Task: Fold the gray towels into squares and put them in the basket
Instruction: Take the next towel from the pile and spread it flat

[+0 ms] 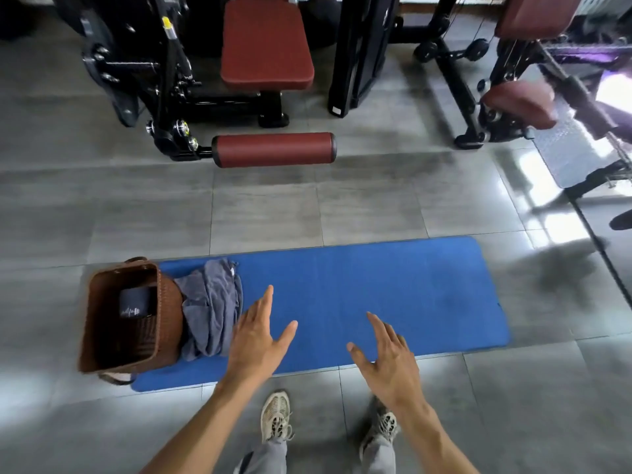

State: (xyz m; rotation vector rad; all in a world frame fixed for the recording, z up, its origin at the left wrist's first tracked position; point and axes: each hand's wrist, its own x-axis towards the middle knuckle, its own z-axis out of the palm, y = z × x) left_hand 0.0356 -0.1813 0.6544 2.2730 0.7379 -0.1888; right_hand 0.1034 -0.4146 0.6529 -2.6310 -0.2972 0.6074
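Head view: both hands, left hand (254, 340) and right hand (390, 362), hover flat-fingered, grasping nothing, above the blue mat (376, 295); crumpled gray towels (212, 309) lie on it beside the basket (102, 336).

Count on site: one blue exercise mat (376, 295); one brown woven basket (102, 323); one dark folded item (135, 302) inside it; one heap of gray towels (212, 309), number within indeterminate; two hands, left (254, 340) and right (390, 364); two sneakers (275, 417); one red roller pad (273, 149).
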